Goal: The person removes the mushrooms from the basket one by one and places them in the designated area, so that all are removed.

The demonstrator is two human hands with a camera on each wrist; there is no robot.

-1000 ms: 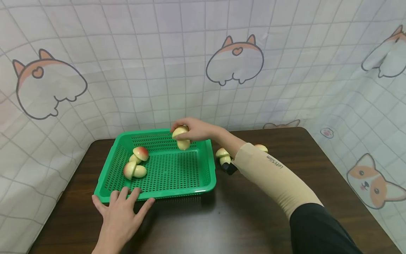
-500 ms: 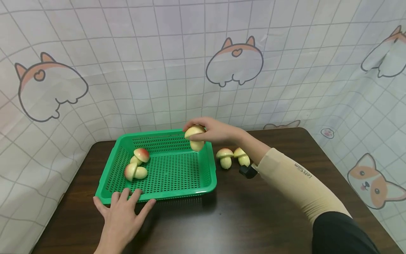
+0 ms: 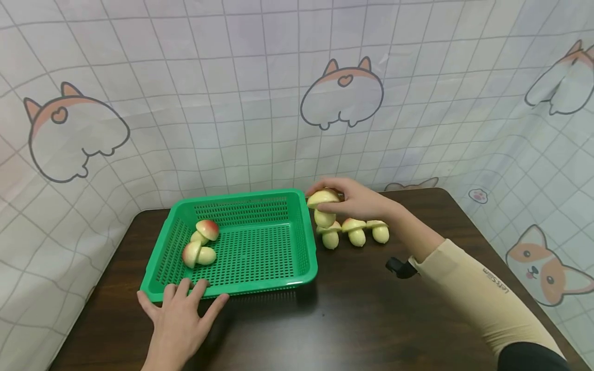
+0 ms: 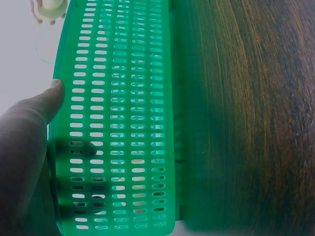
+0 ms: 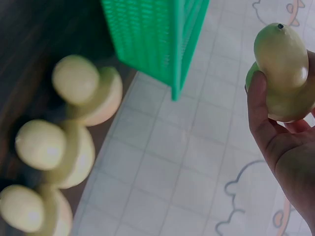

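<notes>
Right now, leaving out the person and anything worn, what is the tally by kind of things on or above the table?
Mushrooms: 6 (2 in the green basket, 3 on the table, 1 in the right hand)
Baskets: 1
Total: 7

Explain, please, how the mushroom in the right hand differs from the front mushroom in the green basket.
The held mushroom has its cap up and stem down; the front mushroom lies on its side. The right hand grips the held mushroom, while the front mushroom rests in the green basket. Both have a rounded cap and a pale yellow stem.
</notes>
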